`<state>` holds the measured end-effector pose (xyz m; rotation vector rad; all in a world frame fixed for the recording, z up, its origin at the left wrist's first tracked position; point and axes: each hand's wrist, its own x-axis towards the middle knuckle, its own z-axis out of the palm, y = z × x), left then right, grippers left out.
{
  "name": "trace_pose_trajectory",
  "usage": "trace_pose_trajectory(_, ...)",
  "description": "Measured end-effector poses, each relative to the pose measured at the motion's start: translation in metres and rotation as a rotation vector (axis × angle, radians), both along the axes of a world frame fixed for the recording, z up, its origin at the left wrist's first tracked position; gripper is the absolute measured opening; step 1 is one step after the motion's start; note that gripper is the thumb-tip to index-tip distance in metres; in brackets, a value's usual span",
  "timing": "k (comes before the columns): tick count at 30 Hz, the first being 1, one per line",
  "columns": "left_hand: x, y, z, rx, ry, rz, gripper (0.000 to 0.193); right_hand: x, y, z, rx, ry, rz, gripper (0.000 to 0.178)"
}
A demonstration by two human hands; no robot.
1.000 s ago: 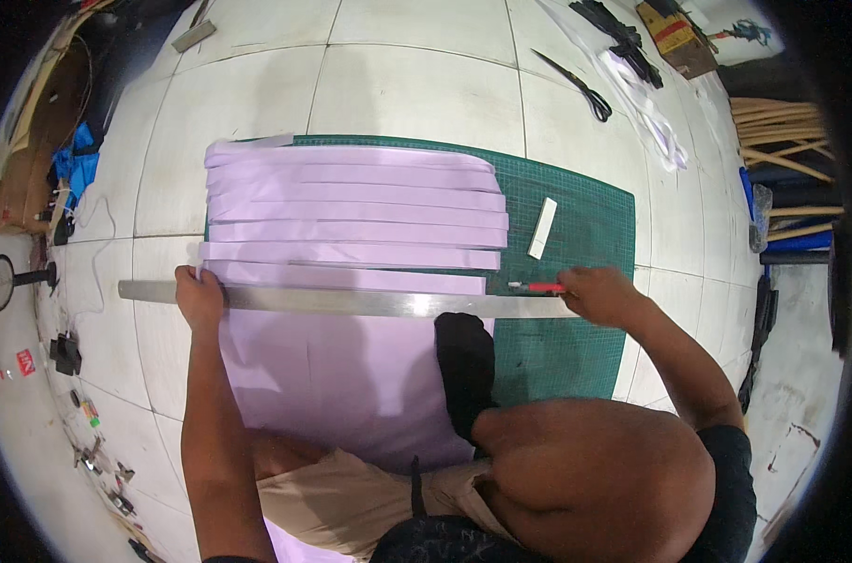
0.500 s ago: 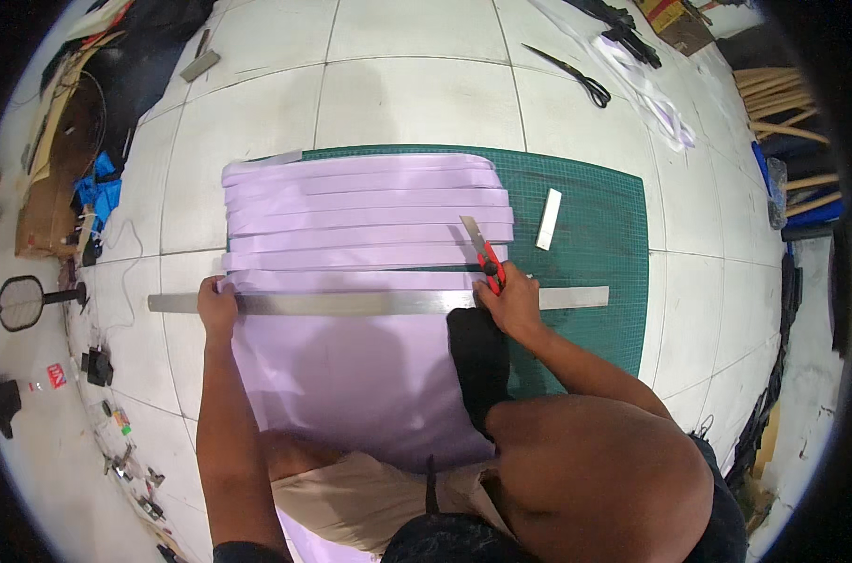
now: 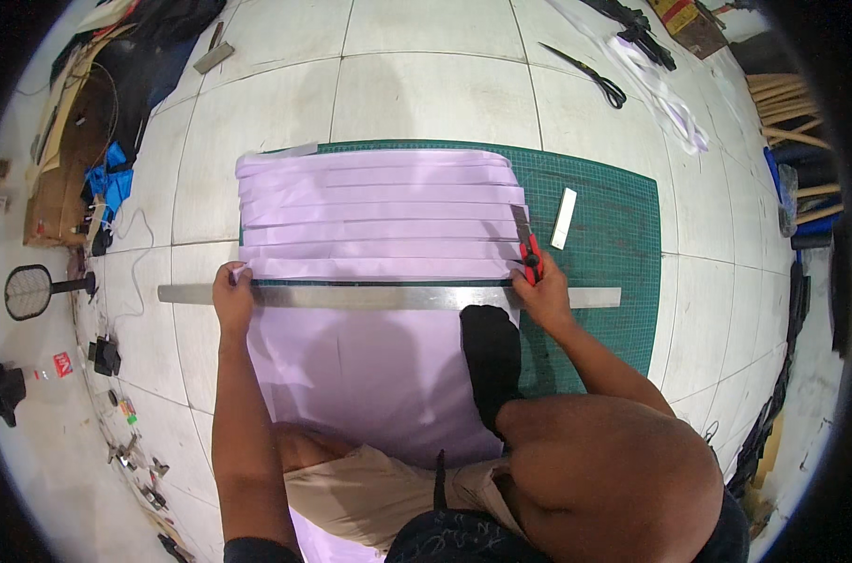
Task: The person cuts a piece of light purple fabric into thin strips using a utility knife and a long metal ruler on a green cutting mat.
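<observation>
A long metal ruler (image 3: 379, 297) lies crosswise over the lilac sheet (image 3: 351, 366) and sticks out past both of its sides. Beyond it, several cut lilac strips (image 3: 379, 211) lie in overlapping rows on a green cutting mat (image 3: 599, 235). My left hand (image 3: 233, 293) is closed, pinching the left end of the nearest strip just above the ruler. In my right hand (image 3: 544, 289) is a red utility knife (image 3: 531, 258), blade out and pointing away from me. The fingertips of that hand are at the same strip's right end. A narrow green gap shows between strip and ruler.
My black-socked foot (image 3: 491, 352) presses on the sheet below the ruler. A small white bar (image 3: 564, 219) lies on the mat. Black scissors (image 3: 590, 77) rest on the tiled floor (image 3: 426, 94) at the far right, near white scraps (image 3: 665, 84). A racket-shaped swatter (image 3: 30, 292) is at left.
Both hands have moved the nearest strip away from the ruler, up against the other strips. The gap above that strip has closed, and one has opened along the ruler.
</observation>
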<state>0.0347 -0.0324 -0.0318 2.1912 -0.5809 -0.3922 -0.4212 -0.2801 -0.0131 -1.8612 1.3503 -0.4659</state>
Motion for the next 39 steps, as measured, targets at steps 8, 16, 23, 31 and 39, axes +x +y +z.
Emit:
trace_pose_trajectory(8,0.020,0.012,-0.015,0.208,-0.105,-0.038,0.024,0.005,-0.007,-0.012,-0.026,0.144,0.092,0.027)
trace_pose_trajectory(16,-0.044,0.021,0.011,0.383,-0.505,-0.015,0.058,-0.011,-0.001,0.018,-0.064,0.219,0.142,0.056)
trace_pose_trajectory(23,-0.156,0.037,0.051,0.667,-0.197,-0.130,0.066,-0.077,-0.010,0.011,-0.288,0.264,0.457,0.058)
trace_pose_trajectory(31,-0.161,0.044,0.042,0.653,-0.092,-0.199,0.075,-0.081,-0.028,0.009,-0.059,0.253,0.540,0.055)
trace_pose_trajectory(39,-0.169,0.055,0.033,0.457,-0.088,-0.121,0.061,-0.088,-0.006,0.017,0.074,0.134,0.523,0.058)
